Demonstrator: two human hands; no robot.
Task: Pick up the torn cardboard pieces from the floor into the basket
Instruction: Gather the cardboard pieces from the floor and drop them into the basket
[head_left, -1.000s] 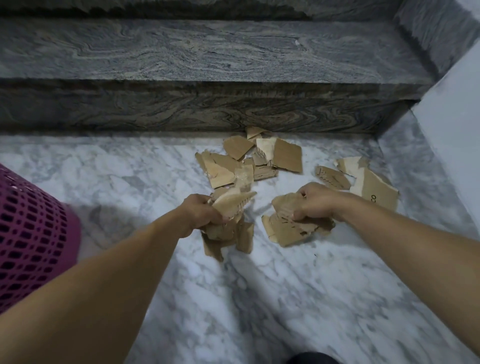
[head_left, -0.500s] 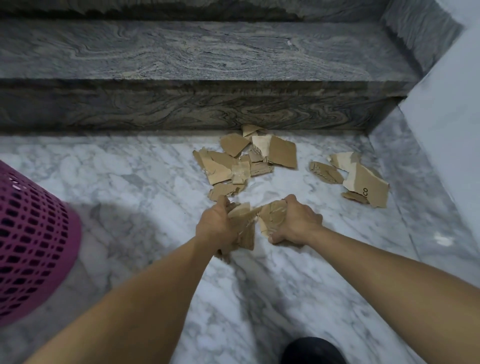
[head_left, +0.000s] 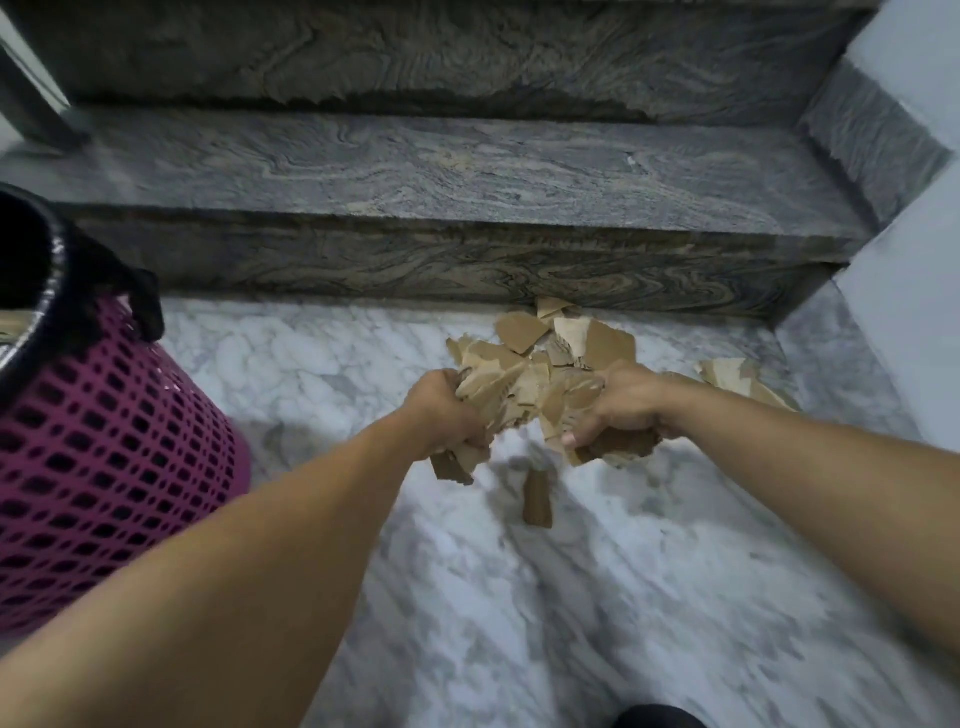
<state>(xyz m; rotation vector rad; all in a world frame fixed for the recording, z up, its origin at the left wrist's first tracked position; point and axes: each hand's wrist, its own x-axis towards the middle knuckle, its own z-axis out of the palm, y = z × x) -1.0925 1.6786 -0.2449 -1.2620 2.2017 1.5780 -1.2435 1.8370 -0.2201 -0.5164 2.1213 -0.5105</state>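
In the head view, both hands hold 1 shared bundle of torn cardboard (head_left: 524, 389) between them above the white marble floor (head_left: 597, 597). The left hand (head_left: 444, 413) has its fingers curled round the left side of the bundle, with 1 or 2 scraps sticking out below the fist; the right hand (head_left: 621, 405) grips the right side, thumb pointing down over a darker piece. A single small brown piece (head_left: 536, 498) shows below and between the hands, blurred, and it cannot be told whether it lies on the floor or is in the air. More loose pieces (head_left: 566, 332) lie on the floor just behind the bundle, against the foot of the dark grey stone step (head_left: 415, 176), and another few scraps (head_left: 737, 376) lie to the right, partly hidden by the right forearm. How many pieces the bundle holds is hard to make out, since they overlap and the picture is smeared. The purple mesh basket (head_left: 104, 467) stands at the left, well apart from the hands, cut off by the frame edge; a black liner (head_left: 78, 291) drapes over its rim and the inside is dark. A pale wall (head_left: 893, 322) closes the right side. At the bottom edge a dark rounded shape (head_left: 657, 717) is cut off and cannot be identified.
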